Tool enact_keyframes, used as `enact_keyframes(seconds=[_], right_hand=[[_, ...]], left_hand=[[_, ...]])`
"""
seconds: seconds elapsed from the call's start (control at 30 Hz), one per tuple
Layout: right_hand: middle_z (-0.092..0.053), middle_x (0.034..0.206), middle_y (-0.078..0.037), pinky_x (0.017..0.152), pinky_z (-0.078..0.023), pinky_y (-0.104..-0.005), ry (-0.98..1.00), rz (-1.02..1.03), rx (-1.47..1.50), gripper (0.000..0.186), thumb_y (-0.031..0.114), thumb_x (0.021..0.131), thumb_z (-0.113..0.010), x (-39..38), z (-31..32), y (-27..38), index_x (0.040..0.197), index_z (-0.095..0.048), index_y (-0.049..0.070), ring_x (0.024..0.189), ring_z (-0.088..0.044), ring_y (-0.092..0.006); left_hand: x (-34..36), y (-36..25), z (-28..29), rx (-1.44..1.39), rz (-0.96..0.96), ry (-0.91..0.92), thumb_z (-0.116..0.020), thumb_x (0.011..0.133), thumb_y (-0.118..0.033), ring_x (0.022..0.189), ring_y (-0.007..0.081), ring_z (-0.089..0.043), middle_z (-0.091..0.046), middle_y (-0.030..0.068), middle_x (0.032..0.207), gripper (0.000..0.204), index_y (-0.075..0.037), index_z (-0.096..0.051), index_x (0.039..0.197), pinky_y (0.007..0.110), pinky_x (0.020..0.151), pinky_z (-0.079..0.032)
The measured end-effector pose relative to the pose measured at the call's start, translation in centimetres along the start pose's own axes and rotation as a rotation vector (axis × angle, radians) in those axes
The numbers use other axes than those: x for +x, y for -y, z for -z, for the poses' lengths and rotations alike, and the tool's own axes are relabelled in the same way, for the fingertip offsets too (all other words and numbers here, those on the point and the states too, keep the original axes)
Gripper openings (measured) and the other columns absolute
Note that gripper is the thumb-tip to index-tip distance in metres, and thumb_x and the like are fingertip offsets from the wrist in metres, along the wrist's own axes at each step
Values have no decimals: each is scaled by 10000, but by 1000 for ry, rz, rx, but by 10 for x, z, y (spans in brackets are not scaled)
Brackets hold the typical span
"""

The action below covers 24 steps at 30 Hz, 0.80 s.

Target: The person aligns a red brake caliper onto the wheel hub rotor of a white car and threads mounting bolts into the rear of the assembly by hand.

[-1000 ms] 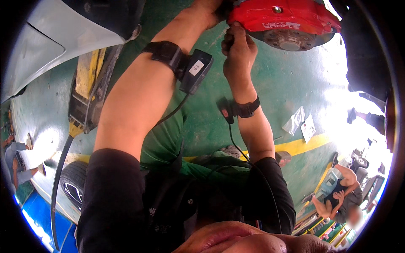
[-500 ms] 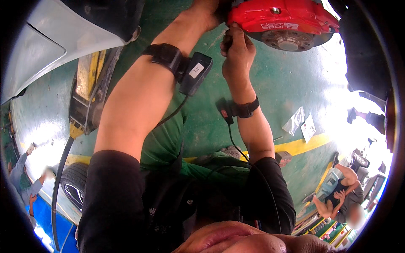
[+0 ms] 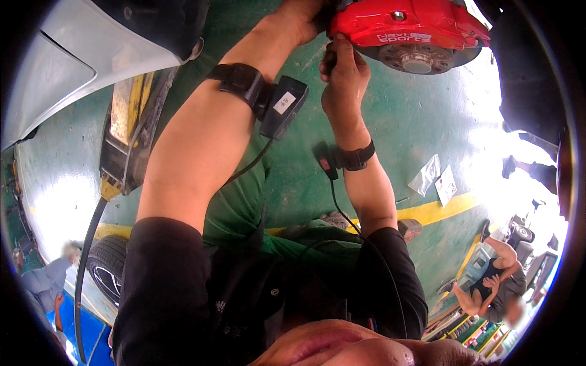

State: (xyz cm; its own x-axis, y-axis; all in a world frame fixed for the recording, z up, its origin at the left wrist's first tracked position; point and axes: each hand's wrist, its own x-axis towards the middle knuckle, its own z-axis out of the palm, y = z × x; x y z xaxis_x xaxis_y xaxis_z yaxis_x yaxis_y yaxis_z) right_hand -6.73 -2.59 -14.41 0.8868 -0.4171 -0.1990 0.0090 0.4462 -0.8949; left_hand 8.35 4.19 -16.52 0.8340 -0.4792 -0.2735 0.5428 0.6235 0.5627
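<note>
A glossy red brake caliper (image 3: pixel 366 24) sits over a brake disc (image 3: pixel 469 56) with a rusty hub (image 3: pixel 417 61) at the top of the view. My left hand (image 3: pixel 303 17) reaches up to the caliper's left end, its fingers hidden in the dark there. Just below that end is my right hand (image 3: pixel 347 70), fingers curled in and one digit raised against the caliper's lower edge. Whatever the curled fingers hold is out of sight. Each forearm carries a strapped black box, the left box (image 3: pixel 284 107) larger in view than the right box (image 3: pixel 325 160), both with cables.
A white car panel (image 3: pixel 91 55) fills the upper left, beside a yellow and black floor jack (image 3: pixel 125 131) with a long handle (image 3: pixel 83 274). A wheel (image 3: pixel 107 268) lies left. Plastic bag (image 3: pixel 425 175) and paper (image 3: pixel 447 185) lie right. Another person (image 3: pixel 497 277) sits lower right.
Both of my hands keep their places at the caliper. At the far left, another person has shifted position, with the body now lower beside the blue area.
</note>
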Motion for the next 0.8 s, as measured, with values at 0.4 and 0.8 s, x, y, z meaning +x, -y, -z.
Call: enact_keyframes(seconds=[0.4,0.8], right_hand=[[-565,712,-9,481,-325,-241,-11,-5,-31,320,333,968,-703,0,1,1,895,-650,26,559,-515,-107],[-568,704,-7,485,-327,-243,-5,-11,-15,324,342,964,-711,-2,-1,2,882,-650,34,561,-514,-105]], left_hand=[[-11,-8,-14,-38,-1,69,-532,978,-64,858,309,-672,-702,138,962,175,-2,-675,1056,402,798,-573],[1,-5,4,47,52,1,-546,967,-56,824,291,-661,-677,121,902,117,-21,-657,961,393,812,-577]])
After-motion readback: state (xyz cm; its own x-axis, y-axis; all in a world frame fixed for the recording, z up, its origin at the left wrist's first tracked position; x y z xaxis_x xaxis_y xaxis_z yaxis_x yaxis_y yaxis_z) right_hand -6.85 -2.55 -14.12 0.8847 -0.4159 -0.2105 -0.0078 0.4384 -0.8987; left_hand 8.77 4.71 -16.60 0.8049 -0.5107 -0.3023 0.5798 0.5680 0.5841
